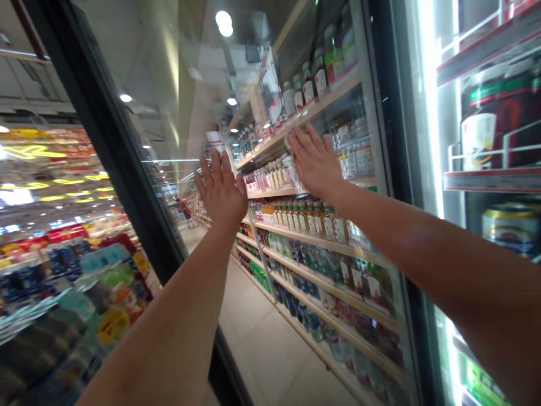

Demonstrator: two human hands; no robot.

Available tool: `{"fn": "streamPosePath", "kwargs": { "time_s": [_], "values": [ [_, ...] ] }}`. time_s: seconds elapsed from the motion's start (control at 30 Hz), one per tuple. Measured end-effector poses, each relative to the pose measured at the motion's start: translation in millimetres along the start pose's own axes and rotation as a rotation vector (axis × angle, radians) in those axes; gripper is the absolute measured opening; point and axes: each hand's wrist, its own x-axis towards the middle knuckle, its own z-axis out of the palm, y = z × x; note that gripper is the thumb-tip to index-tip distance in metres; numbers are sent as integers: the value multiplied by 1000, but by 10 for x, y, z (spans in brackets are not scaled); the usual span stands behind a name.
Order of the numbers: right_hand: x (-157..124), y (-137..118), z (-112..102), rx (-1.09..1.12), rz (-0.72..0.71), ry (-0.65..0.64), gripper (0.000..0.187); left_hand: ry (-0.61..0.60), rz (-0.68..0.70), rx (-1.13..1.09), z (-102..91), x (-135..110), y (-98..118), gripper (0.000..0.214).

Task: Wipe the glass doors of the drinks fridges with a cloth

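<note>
My left hand (222, 189) lies flat against the glass pane (262, 73) of a dark-framed cooler door, its fingers spread and nothing in it. Further right and slightly higher, my right hand (316, 163) presses on the same pane with its fingers stretched out. A small pale cloth (288, 142) seems to show at the edge of its fingertips, mostly hidden under the hand. The door stands swung out from the cooler at the right. Through the glass, rows of bottles (313, 217) on wooden shelves are visible.
At the right, the lit cooler holds dark bottles (486, 127) and a can (509, 228) on wire-fronted shelves. The black door frame (110, 141) slants down on the left. Beyond it are piles of packaged goods (88, 304). Pale floor tiles (270, 349) show below.
</note>
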Motion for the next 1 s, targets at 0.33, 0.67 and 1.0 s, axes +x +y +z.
{"fn": "streamPosePath", "kwargs": {
  "time_s": [0.33, 0.67, 1.0],
  "values": [
    [197, -210, -16, -14, 97, 3, 62, 27, 3, -37, 1, -14, 0, 66],
    [317, -313, 53, 85, -16, -9, 66, 34, 6, -19, 15, -14, -14, 70],
    [283, -429, 65, 43, -113, -84, 63, -2, -9, -9, -26, -6, 12, 66]
  ]
}}
